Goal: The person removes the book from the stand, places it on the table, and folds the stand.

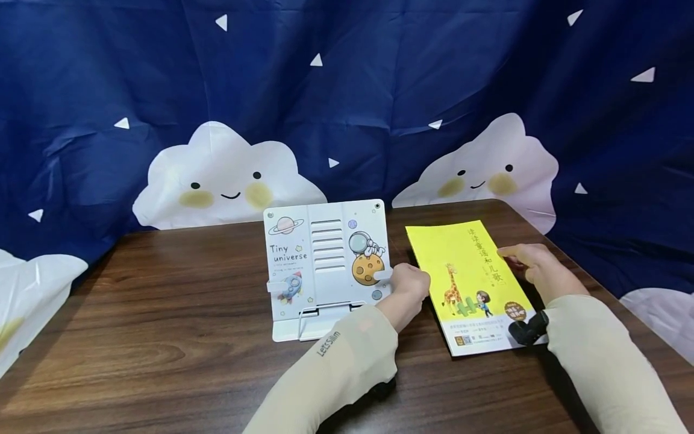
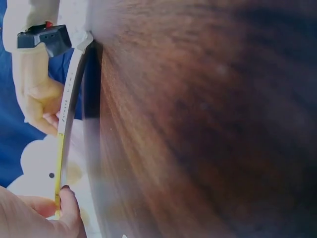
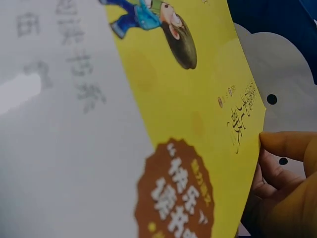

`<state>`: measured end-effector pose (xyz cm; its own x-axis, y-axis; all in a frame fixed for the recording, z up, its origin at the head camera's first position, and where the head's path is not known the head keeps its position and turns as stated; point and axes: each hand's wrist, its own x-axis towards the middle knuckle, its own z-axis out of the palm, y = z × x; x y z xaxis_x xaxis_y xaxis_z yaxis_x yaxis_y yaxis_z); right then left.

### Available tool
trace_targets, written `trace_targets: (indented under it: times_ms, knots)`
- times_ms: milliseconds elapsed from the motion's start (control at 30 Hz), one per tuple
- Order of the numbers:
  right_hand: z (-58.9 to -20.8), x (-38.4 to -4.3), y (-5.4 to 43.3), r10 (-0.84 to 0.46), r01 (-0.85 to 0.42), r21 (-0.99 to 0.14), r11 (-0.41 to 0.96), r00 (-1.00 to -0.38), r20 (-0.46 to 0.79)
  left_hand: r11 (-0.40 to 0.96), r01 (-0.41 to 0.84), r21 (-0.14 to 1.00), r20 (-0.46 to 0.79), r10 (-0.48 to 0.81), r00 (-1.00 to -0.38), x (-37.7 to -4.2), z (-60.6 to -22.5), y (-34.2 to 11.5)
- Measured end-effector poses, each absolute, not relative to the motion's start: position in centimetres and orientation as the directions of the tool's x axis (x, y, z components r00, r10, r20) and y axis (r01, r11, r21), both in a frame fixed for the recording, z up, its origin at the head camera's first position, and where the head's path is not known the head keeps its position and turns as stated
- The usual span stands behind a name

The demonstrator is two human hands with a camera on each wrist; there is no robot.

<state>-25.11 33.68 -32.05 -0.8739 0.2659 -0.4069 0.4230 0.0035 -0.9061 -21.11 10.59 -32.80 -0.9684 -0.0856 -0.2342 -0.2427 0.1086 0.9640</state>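
Observation:
A yellow paperback book (image 1: 461, 265) with a giraffe and a child on its cover is held at both sides, tilted above the table. My left hand (image 1: 409, 282) pinches its left edge; the left wrist view shows thumb and finger (image 2: 72, 208) on either side of that edge. At the opposite edge my right hand (image 1: 537, 268) grips the book between thumb and fingers, seen closely in the right wrist view (image 3: 287, 173). Just left of my left hand stands a white book stand (image 1: 328, 277) printed with a planet, rocket and astronaut. Its wire support (image 1: 300, 325) sits at the front.
Both things are on or over a dark brown wooden table (image 1: 179, 337). Behind it hangs a blue curtain (image 1: 358, 90) with smiling white clouds and small triangles. A black wrist camera (image 1: 528, 328) on the right sleeve overlaps the book's lower right corner.

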Motion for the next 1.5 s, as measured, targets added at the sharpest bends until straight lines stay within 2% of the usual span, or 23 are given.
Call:
trace_targets:
  times_ms: [333,533,700,1500]
  knots:
    - [-33.2,-25.3,33.4,0.285,0.410,-0.904,0.118,-0.886,-0.365,0.102,-0.266,0.959,-0.259,-0.072,-0.963,-21.1,-33.4,10.4]
    - [-33.5,-25.4,33.3,0.292,0.433,-0.891,0.135,-0.877,-0.382,0.162,-0.306,0.938,-0.297,-0.077,-0.952,-21.3,-33.7,10.5]
    - [-33.7,-25.2,33.3,0.274,0.428,-0.895,0.126,-0.882,-0.383,0.189,-0.307,0.933,-0.298,-0.073,-0.952,-21.3,-33.8,10.5]
    - [-33.3,-25.1,32.7,0.239,0.371,-0.922,0.108,-0.910,-0.339,0.084,-0.354,0.932,-0.356,0.017,-0.934,-21.1,-33.3,9.8]
